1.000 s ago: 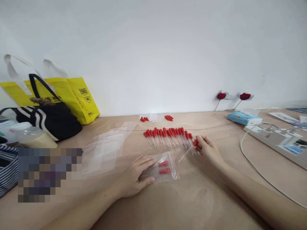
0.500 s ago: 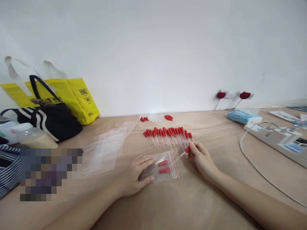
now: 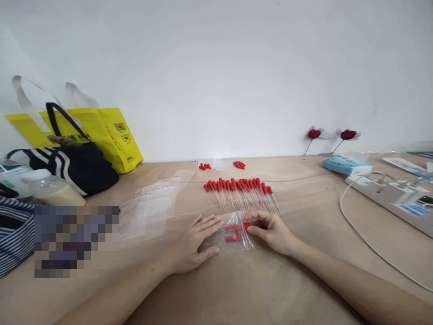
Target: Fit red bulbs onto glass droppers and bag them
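A small clear zip bag (image 3: 244, 244) with a red strip at its mouth lies flat in front of me. Inside it show red dropper bulbs (image 3: 232, 238), two of them plain to see. My left hand (image 3: 196, 246) rests flat on the closed end of the bag, fingers spread. At the mouth, on the right, my right hand (image 3: 272, 232) pinches a dropper by its red bulb (image 3: 246, 225); its tube points left into the bag. Just behind lies a row of several red-bulbed droppers (image 3: 233, 186) with clear tubes.
Several flat zip bags (image 3: 152, 205) are fanned out at left. By the wall lie filled bags of droppers (image 3: 239, 165). A yellow bag (image 3: 126, 149), a black bag (image 3: 91, 169) and a bottle (image 3: 61, 189) stand left. Tissues (image 3: 345, 165), a power strip (image 3: 406, 212) and a white cable (image 3: 352, 230) are at right.
My right hand has moved left and slightly down from the end of the dropper row to the bag's mouth, bringing the dropper's tube inside. My left hand stays on the bag.
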`<state>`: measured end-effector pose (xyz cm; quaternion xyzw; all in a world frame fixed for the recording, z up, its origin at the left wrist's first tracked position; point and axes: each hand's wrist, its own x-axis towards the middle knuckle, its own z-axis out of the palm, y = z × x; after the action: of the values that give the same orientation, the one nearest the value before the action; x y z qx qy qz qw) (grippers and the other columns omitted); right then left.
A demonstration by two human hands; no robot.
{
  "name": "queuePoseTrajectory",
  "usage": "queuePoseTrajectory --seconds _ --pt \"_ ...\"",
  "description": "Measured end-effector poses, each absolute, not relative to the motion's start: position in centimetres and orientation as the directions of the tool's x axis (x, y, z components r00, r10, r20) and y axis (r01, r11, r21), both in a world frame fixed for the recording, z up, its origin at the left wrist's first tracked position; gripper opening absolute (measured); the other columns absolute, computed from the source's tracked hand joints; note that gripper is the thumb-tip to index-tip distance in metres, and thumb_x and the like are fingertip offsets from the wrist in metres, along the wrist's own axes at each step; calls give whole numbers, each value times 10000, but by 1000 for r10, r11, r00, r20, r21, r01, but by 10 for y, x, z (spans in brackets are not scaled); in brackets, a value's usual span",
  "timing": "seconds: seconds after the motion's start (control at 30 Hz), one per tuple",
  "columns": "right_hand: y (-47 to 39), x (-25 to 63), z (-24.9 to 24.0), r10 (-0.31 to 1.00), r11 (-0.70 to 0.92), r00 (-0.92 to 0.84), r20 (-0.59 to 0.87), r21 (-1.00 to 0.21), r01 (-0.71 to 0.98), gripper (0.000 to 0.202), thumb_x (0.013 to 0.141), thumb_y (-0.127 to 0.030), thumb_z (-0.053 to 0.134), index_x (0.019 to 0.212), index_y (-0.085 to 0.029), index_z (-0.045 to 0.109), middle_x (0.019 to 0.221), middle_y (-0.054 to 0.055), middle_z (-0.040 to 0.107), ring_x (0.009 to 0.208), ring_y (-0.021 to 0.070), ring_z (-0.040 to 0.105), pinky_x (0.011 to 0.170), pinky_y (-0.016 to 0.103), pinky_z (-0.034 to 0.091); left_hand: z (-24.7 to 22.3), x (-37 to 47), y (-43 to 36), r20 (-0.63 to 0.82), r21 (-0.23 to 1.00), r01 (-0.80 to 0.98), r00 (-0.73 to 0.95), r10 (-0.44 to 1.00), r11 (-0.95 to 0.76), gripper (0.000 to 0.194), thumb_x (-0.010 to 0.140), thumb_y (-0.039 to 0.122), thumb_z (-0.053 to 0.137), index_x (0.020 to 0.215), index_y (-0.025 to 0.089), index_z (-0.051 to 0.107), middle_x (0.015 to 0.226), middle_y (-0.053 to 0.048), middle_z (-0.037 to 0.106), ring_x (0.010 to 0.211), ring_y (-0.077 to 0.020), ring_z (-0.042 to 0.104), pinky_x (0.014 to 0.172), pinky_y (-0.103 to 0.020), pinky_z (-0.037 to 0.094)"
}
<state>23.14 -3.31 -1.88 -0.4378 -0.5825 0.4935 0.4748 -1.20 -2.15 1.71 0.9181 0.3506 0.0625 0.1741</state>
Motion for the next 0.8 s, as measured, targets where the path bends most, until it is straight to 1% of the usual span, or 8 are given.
queuePoseTrajectory --seconds 0.1,0.17,0.33,0.4,0.47,0.57,0.63,0.8 --pt "-29 224 -20 962 153 -239 135 -986 60 226 613 -254 669 729 -188 487 645 -27 582 556 91 516 526 219 398 17 -12 -22 -20 353 627 747 665 -694 536 846 454 388 1331 263 261 1392 -21 280 1285 -221 207 1054 -470 128" --pt "-27 221 -22 950 182 -272 153 -980 85 252 607 -243 667 679 -196 431 645 -40 555 520 75 470 486 201 363 16 -12 -21 -24 349 629 747 664 -695 537 850 462 375 1334 264 252 1396 -19 269 1288 -216 197 1056 -462 130" --pt "-6 242 -17 954 273 -227 195 -880 389 276 543 -295 714 604 -180 470 594 -43 499 533 84 431 485 202 334 15 -12 -20 -35 332 642 741 671 -691 552 850 475 362 1337 242 248 1393 -31 276 1290 -207 195 1058 -455 137" --pt "13 264 -12 976 220 -115 187 -841 494 233 585 -334 681 665 -176 530 593 -36 520 519 90 444 480 206 337 15 -12 -19 -30 331 641 740 672 -692 556 849 477 364 1337 237 250 1392 -34 278 1289 -208 198 1058 -454 139" --pt "33 290 -8 966 41 167 196 -756 653 165 654 -325 612 708 -172 584 631 -6 573 549 108 494 517 216 361 14 -12 -19 -23 336 637 742 670 -694 557 846 479 369 1334 234 258 1388 -36 287 1287 -210 204 1058 -454 140" --pt "59 320 -11 934 -77 300 192 -712 698 194 687 -305 565 774 -149 641 691 60 622 631 165 553 578 254 379 14 -12 -19 -15 348 632 742 670 -692 550 844 477 377 1328 237 274 1382 -36 301 1283 -214 215 1055 -460 148" --pt "68 330 -16 941 -84 288 178 -703 706 188 684 -292 560 769 -161 664 701 66 642 665 186 571 605 263 385 14 -12 -19 -15 352 634 739 673 -688 546 842 477 381 1324 242 281 1383 -36 297 1282 -217 219 1052 -464 150" --pt "75 335 -28 966 -54 219 135 -725 687 199 722 -263 496 779 -214 680 745 21 674 713 179 592 648 253 396 14 -12 -20 -10 356 636 735 678 -685 544 838 473 394 1321 246 287 1381 -31 303 1281 -212 223 1055 -456 149"
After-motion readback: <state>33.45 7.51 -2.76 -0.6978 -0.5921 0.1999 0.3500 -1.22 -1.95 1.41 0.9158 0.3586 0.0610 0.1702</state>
